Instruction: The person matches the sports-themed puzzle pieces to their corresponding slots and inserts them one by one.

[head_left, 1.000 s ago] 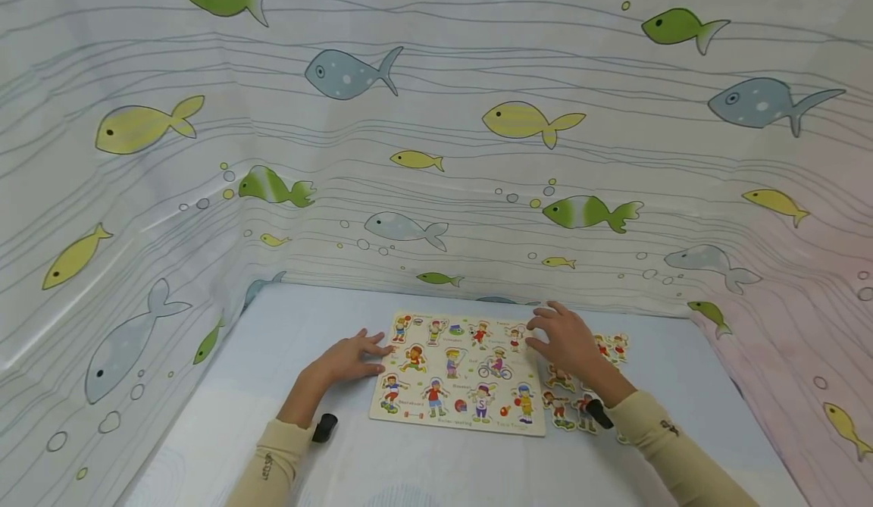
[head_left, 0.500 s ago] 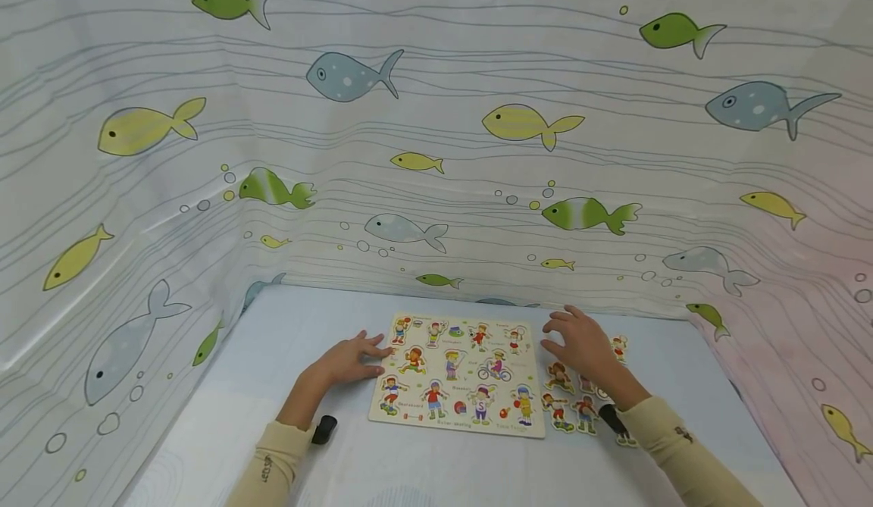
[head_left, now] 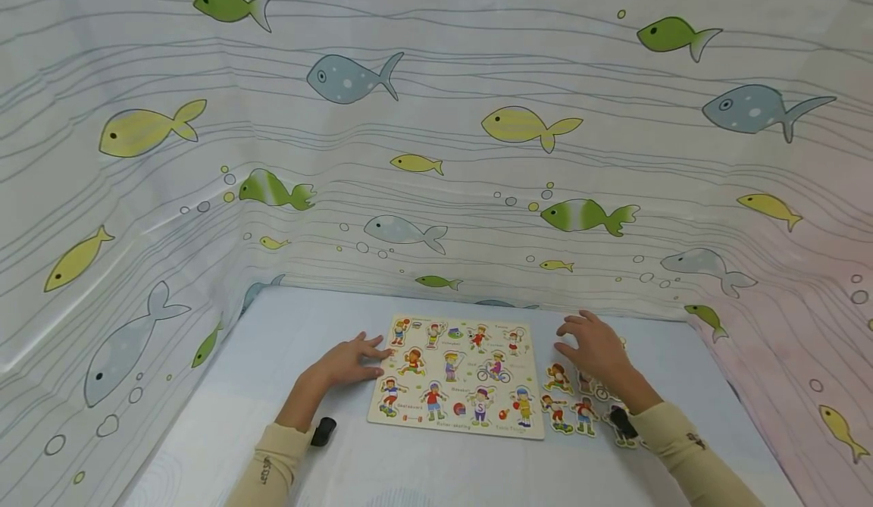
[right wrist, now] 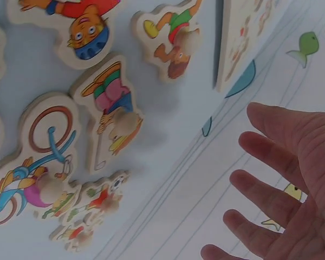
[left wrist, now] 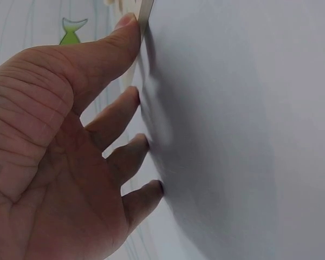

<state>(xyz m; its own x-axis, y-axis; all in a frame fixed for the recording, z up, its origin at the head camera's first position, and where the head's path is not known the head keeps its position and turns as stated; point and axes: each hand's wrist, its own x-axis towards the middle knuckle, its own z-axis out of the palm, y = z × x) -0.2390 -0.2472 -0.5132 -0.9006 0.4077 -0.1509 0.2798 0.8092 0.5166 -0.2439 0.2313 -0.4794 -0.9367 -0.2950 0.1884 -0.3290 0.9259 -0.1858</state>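
Left hand [head_left: 351,361]: fingers spread, thumb touching the left edge of the puzzle board [head_left: 430,370]. Board: flat on the counter [head_left: 443,477], between both hands. Puzzle pieces [head_left: 558,411]: loose, beside the board. Right hand [head_left: 596,349]: empty, fingers spread, above the pieces

White sheeting [head_left: 436,75], printed with green, yellow and blue fish [head_left: 513,123] and small bubbles [head_left: 533,207], walls in a pale blue-white tabletop [head_left: 239,386] on three sides. A pinkish tint lies over the sheeting's right side; a bright sheen streaks its left.
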